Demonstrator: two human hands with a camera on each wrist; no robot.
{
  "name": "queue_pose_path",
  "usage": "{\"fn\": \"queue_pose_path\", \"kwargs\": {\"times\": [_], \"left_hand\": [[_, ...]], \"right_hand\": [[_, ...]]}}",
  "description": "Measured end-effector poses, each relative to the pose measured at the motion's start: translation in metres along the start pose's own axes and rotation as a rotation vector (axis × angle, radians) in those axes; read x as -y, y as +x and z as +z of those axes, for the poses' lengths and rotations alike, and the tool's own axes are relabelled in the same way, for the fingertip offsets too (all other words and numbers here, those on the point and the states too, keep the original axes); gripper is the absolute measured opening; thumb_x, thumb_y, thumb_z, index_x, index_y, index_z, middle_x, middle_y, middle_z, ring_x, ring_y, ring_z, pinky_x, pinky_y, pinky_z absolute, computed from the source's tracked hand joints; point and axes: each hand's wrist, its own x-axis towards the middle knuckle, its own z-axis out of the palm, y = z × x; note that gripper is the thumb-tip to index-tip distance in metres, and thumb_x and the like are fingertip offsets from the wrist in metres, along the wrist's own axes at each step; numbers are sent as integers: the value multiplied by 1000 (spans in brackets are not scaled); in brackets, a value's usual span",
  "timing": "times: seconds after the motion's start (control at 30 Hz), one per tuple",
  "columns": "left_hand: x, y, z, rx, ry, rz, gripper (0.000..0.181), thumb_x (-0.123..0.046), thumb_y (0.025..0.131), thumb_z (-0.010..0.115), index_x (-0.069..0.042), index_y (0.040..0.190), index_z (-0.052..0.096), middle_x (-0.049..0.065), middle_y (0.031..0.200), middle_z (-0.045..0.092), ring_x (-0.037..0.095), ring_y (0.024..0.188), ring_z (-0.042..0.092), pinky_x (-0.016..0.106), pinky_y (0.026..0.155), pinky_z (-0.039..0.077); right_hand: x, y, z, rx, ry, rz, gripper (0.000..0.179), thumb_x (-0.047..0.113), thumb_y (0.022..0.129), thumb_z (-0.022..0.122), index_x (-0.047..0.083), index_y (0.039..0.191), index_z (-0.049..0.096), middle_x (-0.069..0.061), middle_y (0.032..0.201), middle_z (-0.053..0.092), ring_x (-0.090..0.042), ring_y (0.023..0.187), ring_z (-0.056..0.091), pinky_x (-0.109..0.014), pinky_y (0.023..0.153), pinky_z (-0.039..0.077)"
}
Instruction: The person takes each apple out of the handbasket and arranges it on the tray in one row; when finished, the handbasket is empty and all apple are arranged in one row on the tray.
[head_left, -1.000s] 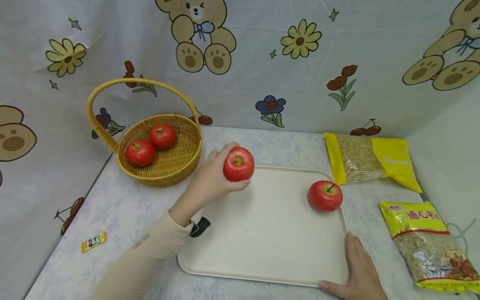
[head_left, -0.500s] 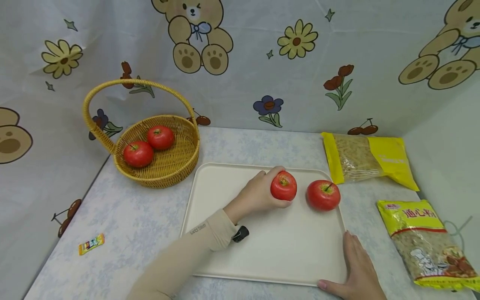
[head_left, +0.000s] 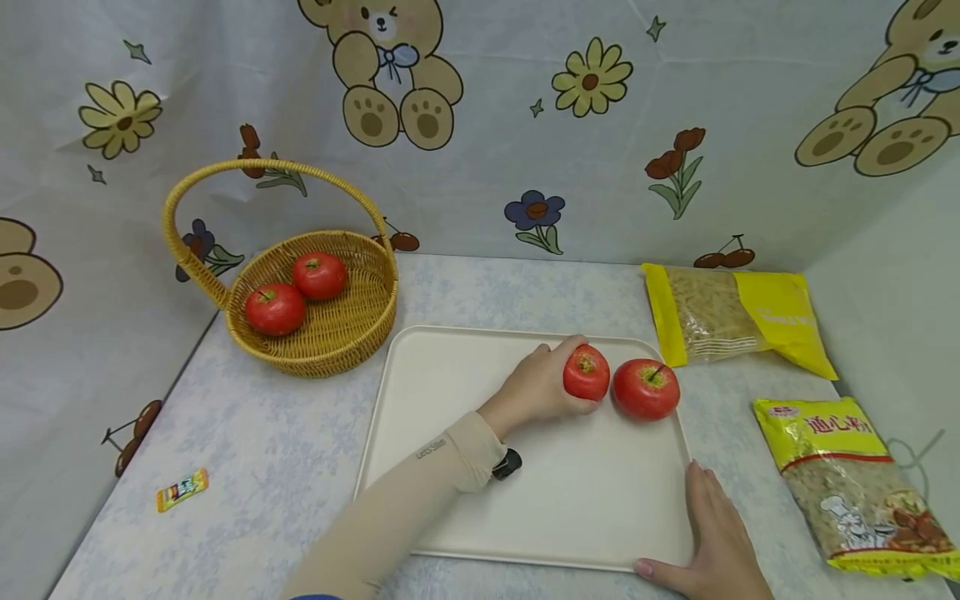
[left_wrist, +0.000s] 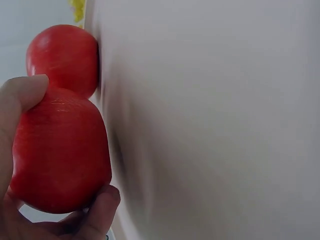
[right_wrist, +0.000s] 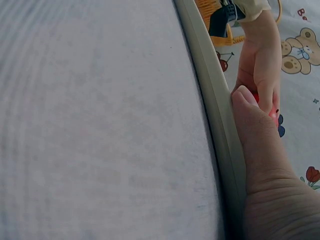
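Note:
My left hand [head_left: 543,385] grips a red apple [head_left: 587,372] between thumb and fingers, close over the cream tray [head_left: 480,508]. Immediately to its right, a second red apple [head_left: 647,389] sits on the tray near the right rim. In the left wrist view the held apple [left_wrist: 62,150] overlaps the other apple [left_wrist: 64,57], and a fingertip reaches under its lower side. My right hand [head_left: 718,542] rests at the tray's front right corner, fingers along the right side and thumb at the front edge. The right wrist view shows that thumb [right_wrist: 257,130] against the tray rim [right_wrist: 212,95].
A wicker basket [head_left: 360,337] with a tall handle stands at the back left, holding two red apples [head_left: 296,292]. Two yellow pasta bags [head_left: 738,317] lie right of the tray. A small wrapped packet [head_left: 182,490] lies at the left. A patterned cloth [head_left: 480,167] hangs behind.
My left hand has carried its apple from the tray's back left edge rightward and lower, up beside the apple on the tray. The right hand stays at the corner.

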Motion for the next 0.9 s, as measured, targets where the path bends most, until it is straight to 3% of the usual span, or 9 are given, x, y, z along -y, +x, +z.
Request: {"fn": "queue_pose_path", "kwargs": {"times": [0.3, 0.6, 0.9], "left_hand": [[3, 3, 6, 3, 6, 3, 85, -42, 75, 82, -32, 148, 38, 0, 110, 61, 13, 96, 53, 23, 68, 49], [3, 2, 10, -5, 10, -30, 88, -43, 75, 82, -36, 150, 35, 6, 122, 51, 18, 105, 53, 23, 73, 50], [4, 4, 12, -6, 15, -16, 91, -43, 76, 81, -34, 152, 33, 7, 124, 51, 19, 108, 51, 24, 73, 49]], "right_hand": [[2, 0, -1, -2, -9, -2, 157, 77, 56, 77, 5, 155, -20, -31, 162, -2, -53, 146, 4, -78, 104, 14], [2, 3, -2, 23, -6, 12, 156, 76, 57, 78, 4, 154, -21, -32, 161, -3, -54, 146, 2, -78, 105, 13], [3, 1, -2, 0, -21, 0, 157, 77, 55, 77, 3, 155, -19, -32, 162, -1, -53, 146, 5, -77, 105, 14]]}}
